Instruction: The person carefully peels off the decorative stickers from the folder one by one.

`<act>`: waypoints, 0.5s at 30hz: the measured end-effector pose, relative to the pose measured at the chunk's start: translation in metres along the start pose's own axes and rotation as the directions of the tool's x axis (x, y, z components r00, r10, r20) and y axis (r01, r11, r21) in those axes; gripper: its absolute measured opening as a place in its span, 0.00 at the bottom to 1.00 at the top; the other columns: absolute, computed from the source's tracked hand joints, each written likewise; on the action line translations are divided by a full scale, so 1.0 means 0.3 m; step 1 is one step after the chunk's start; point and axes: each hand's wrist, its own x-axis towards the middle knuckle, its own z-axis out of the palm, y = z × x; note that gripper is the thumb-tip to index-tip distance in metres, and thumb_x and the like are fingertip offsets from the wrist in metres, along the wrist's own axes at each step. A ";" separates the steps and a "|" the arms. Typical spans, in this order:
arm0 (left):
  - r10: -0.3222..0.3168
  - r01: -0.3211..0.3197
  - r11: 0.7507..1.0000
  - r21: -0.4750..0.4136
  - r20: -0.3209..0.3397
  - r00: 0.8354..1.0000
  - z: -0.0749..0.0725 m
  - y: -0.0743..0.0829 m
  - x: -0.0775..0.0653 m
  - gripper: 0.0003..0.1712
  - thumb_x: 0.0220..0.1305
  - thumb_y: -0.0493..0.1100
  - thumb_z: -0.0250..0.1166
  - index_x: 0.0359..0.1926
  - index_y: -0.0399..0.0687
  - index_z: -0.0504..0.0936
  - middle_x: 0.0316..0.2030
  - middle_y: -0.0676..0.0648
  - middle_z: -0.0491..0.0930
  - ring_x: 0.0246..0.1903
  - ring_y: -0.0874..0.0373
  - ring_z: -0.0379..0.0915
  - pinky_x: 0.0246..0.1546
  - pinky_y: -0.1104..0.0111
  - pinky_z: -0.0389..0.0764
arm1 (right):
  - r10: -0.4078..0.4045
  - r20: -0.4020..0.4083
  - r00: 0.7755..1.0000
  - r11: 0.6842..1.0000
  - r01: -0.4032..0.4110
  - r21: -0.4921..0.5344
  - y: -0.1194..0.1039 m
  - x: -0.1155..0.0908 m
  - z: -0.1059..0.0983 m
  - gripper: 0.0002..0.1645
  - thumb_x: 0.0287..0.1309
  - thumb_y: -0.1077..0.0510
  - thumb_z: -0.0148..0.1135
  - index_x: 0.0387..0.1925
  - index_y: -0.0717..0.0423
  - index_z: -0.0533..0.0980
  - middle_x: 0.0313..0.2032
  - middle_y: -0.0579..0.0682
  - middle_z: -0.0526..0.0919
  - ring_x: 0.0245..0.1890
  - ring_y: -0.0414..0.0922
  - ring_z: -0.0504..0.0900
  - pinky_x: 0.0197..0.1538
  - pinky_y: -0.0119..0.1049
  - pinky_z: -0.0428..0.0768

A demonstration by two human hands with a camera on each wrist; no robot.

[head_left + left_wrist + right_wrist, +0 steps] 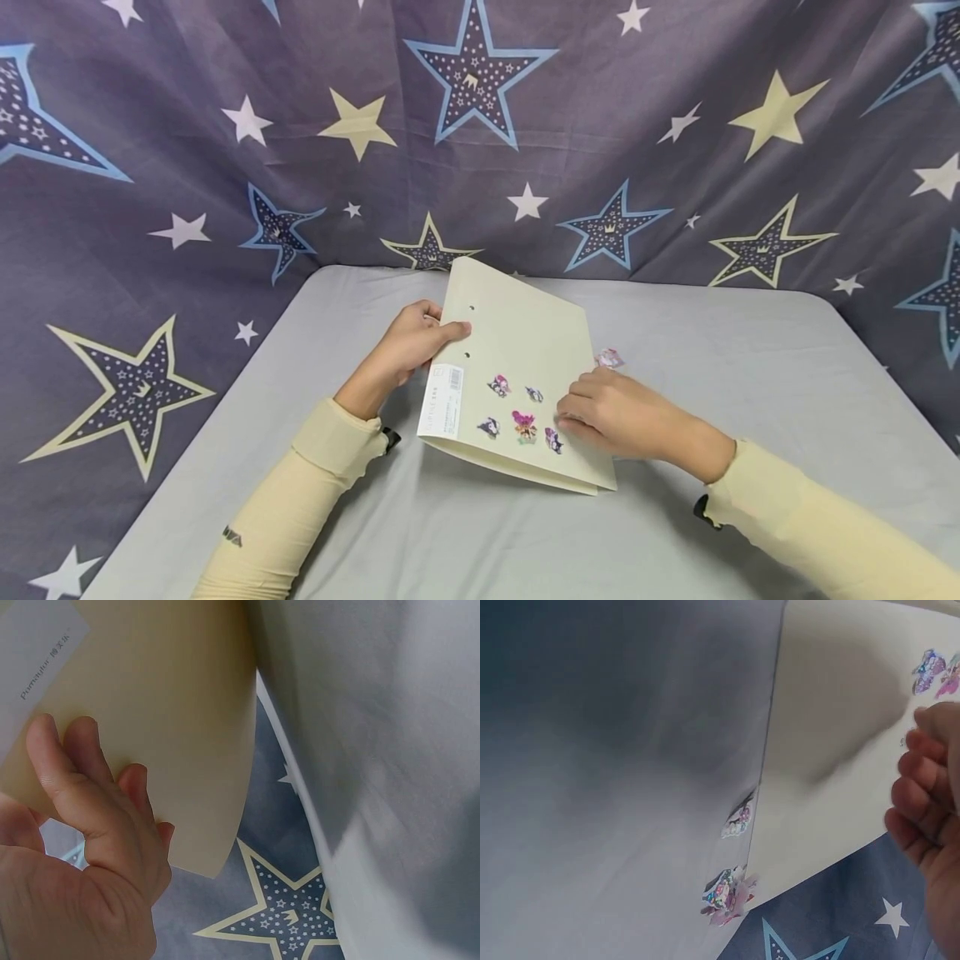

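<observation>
A cream cardboard folder (525, 333) is tilted up over the bed-like surface, its lower edge gaping slightly. My left hand (408, 340) grips its left edge, thumb on the front near two punched holes; in the left wrist view the fingers (82, 765) lie against the back. Several small cartoon stickers sit on the lower front, among them a bright pink one (524, 427) and a purple one (552, 440). My right hand (618, 414) is over the right part of the front, beside the purple sticker, fingers loosely bent; nothing shows in them in the right wrist view.
Loose shiny stickers (727, 896) lie on the grey cloth surface (720, 367) just past the folder's right edge. A white printed label (442, 402) is on the folder's lower left. Behind hangs a dark star-patterned curtain (480, 183), which also runs along both sides.
</observation>
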 end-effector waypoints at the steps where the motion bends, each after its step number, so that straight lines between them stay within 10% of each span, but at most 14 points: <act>1: 0.000 0.000 1.000 -0.001 0.000 1.000 0.000 0.000 0.000 0.22 0.65 0.46 0.69 0.48 0.37 0.70 0.26 0.41 0.86 0.10 0.61 0.71 0.10 0.71 0.66 | -0.025 -0.011 1.000 1.000 0.025 -0.003 -0.001 -0.001 0.002 0.04 0.61 0.58 0.70 0.37 0.51 0.81 0.29 0.40 0.79 0.31 0.40 0.75 0.40 0.37 0.76; 15: 0.004 -0.004 1.000 0.011 -0.001 1.000 0.000 0.003 -0.003 0.23 0.66 0.47 0.69 0.49 0.36 0.70 0.26 0.41 0.86 0.10 0.60 0.71 0.10 0.70 0.66 | -0.166 -0.055 0.985 0.986 0.166 -0.009 -0.043 0.002 0.005 0.09 0.58 0.53 0.70 0.31 0.50 0.77 0.25 0.39 0.70 0.27 0.40 0.67 0.37 0.35 0.71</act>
